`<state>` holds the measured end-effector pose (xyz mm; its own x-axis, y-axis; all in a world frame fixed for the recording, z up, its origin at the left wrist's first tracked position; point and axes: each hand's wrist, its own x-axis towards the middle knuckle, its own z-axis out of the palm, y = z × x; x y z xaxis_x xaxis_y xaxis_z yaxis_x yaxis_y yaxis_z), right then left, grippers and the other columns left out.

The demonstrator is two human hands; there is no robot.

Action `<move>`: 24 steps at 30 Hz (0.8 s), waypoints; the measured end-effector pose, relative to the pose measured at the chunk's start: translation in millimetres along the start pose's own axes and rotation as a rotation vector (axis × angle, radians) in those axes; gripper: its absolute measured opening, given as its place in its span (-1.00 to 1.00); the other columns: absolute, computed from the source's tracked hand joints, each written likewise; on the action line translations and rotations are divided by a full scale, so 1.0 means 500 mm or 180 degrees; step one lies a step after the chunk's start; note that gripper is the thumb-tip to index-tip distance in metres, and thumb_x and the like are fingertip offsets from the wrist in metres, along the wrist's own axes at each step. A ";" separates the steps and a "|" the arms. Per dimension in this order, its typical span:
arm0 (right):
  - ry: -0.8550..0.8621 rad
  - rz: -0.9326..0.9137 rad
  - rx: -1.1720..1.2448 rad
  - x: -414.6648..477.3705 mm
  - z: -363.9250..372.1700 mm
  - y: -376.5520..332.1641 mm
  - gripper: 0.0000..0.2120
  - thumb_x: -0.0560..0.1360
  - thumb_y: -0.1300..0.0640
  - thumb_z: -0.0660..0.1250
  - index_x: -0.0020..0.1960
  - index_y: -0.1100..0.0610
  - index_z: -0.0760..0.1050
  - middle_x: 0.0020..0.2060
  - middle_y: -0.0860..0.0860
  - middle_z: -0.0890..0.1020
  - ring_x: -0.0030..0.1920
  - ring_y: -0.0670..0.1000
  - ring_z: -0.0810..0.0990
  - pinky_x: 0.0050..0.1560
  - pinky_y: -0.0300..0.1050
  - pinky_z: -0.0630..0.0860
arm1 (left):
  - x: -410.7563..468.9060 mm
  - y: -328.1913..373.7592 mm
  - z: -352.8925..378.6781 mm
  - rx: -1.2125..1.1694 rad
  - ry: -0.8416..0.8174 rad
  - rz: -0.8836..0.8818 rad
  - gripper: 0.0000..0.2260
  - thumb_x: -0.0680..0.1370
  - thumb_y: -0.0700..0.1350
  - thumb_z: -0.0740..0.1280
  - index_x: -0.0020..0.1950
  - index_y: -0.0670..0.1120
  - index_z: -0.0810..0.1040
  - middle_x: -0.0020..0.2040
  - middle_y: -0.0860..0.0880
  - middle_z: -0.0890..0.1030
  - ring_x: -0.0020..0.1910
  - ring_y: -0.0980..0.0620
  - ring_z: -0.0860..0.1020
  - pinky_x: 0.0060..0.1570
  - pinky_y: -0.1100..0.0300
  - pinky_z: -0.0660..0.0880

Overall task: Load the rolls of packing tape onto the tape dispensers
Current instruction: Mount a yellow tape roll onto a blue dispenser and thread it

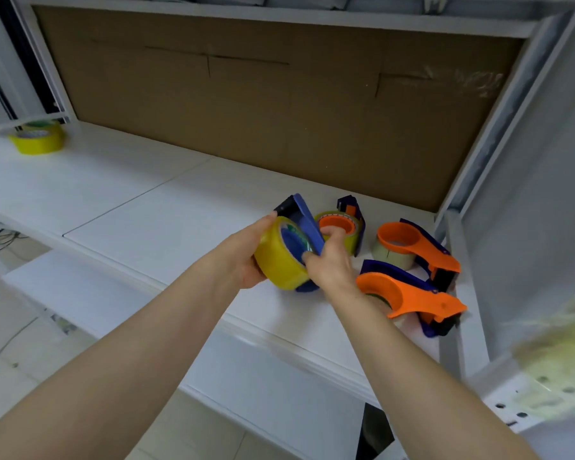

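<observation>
We are partway through seating a roll. Our left hand (pixel 246 257) is wrapped around the yellow tape roll (pixel 279 267), and our right hand (pixel 331 262) is clamped on the blue dispenser (pixel 301 220). Both are held just above the white shelf (pixel 130 207), right of centre. The roll looks to be on the hub, or nearly so. Next, we judge, it needs pressing fully home, then the tape end drawn toward the blade. Three loaded dispensers (pixel 412 244) lie just to the right, and spare yellow rolls (pixel 39 142) sit at the far left.
</observation>
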<state>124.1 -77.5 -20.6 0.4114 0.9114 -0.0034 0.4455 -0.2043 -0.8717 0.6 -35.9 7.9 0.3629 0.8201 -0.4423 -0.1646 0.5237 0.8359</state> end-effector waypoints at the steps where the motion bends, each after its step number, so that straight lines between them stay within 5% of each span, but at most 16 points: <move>1: 0.0010 0.0024 0.0254 0.000 0.009 0.004 -0.56 0.51 0.28 0.28 0.30 0.11 0.18 0.02 0.01 0.47 -0.06 -0.02 0.46 -0.16 -0.20 0.43 | -0.002 0.000 -0.003 0.0008 -0.0111 -0.0063 -0.70 0.56 0.08 0.25 0.15 -0.10 0.49 -0.08 -0.13 0.61 -0.16 -0.08 0.59 -0.20 0.06 0.54; 6: -0.0120 0.0211 0.0669 -0.004 0.043 0.037 -0.59 0.52 0.27 0.26 0.30 0.13 0.18 0.14 0.11 0.53 0.01 0.01 0.48 -0.15 -0.21 0.40 | -0.004 -0.012 -0.021 -0.0070 -0.0084 -0.0018 -0.75 0.59 -0.01 0.23 0.12 -0.15 0.52 -0.06 -0.15 0.61 -0.14 -0.09 0.58 -0.09 0.03 0.51; 11: 0.0385 -0.0560 -0.0509 0.005 0.022 0.045 -0.74 0.59 0.08 0.18 0.22 0.13 0.46 0.21 0.06 0.53 0.25 0.09 0.43 0.24 -0.05 0.32 | 0.002 -0.035 -0.021 0.0071 0.0152 0.0517 -0.68 0.56 -0.13 0.29 0.24 -0.29 0.48 0.08 -0.23 0.60 -0.10 -0.12 0.60 -0.06 0.02 0.54; 16: -0.0086 -0.0179 0.0841 -0.005 0.006 -0.008 -0.68 0.60 -0.04 0.14 0.08 0.16 0.54 -0.06 0.04 0.62 0.01 0.02 0.57 0.12 -0.02 0.50 | -0.011 -0.054 0.003 0.0621 0.0120 0.1037 -0.84 0.54 -0.14 0.33 0.08 -0.16 0.55 -0.01 -0.16 0.64 -0.05 -0.10 0.61 0.03 0.04 0.53; 19: -0.0102 -0.0230 0.0976 -0.011 0.012 -0.010 -0.76 0.63 0.05 0.10 -0.07 0.11 0.49 -0.28 -0.04 0.52 -0.23 -0.10 0.47 -0.16 -0.22 0.41 | -0.017 -0.070 0.016 0.0744 0.0213 0.1045 -0.54 0.32 0.00 0.37 0.17 -0.16 0.52 0.11 -0.17 0.59 0.11 -0.15 0.54 0.21 -0.05 0.46; 21: 0.0008 -0.0310 0.0957 -0.018 0.022 0.000 -0.74 0.63 0.07 0.08 -0.12 0.11 0.47 -0.30 -0.05 0.50 -0.24 -0.09 0.45 -0.16 -0.20 0.39 | -0.019 -0.083 0.021 0.0982 0.0262 0.1195 -0.68 0.37 -0.02 0.27 0.02 -0.19 0.50 -0.04 -0.11 0.56 -0.03 -0.06 0.50 0.08 0.14 0.44; 24: 0.0051 -0.0360 0.0964 -0.028 0.034 0.016 -0.65 0.63 0.03 0.08 0.23 0.20 0.49 0.07 0.07 0.62 0.10 0.04 0.55 0.21 -0.02 0.45 | -0.027 -0.097 0.029 0.1138 0.0322 0.1447 -0.88 0.56 -0.22 0.14 -0.14 -0.15 0.44 -0.25 -0.02 0.45 -0.27 0.09 0.39 -0.28 0.36 0.37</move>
<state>108.4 -85.6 -35.9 0.3863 0.9161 0.1076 0.2334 0.0158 -0.9723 17.2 -75.7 -21.9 0.2361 0.9713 -0.0278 0.0426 0.0183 0.9989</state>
